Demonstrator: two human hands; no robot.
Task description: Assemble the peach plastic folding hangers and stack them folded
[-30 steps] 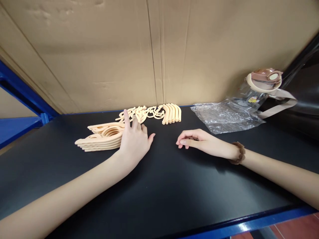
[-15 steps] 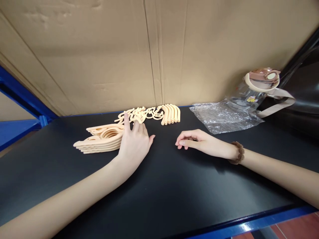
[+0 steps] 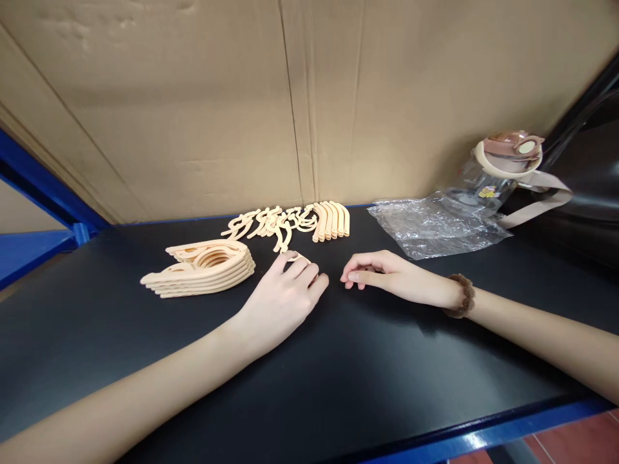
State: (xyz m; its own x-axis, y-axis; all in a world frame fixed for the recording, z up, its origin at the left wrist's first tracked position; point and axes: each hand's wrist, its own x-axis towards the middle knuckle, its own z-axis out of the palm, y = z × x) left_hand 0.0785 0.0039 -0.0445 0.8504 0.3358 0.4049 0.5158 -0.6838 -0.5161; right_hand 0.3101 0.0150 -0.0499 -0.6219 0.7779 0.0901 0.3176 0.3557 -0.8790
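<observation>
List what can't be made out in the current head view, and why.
All in the head view:
Left hand: its thumb and any grip on the pale piece, hidden by the hand's own back.
Right hand: its palm, turned away and behind its own curl.
Loose pieces: exact count, overlapping.
Sticker: print too small.
Left forearm, right forearm: cut off by frame edges.

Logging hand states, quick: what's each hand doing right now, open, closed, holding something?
Left hand: closed around a peach plastic piece, mostly hidden.
Right hand: loosely closed, nothing visible in it.
</observation>
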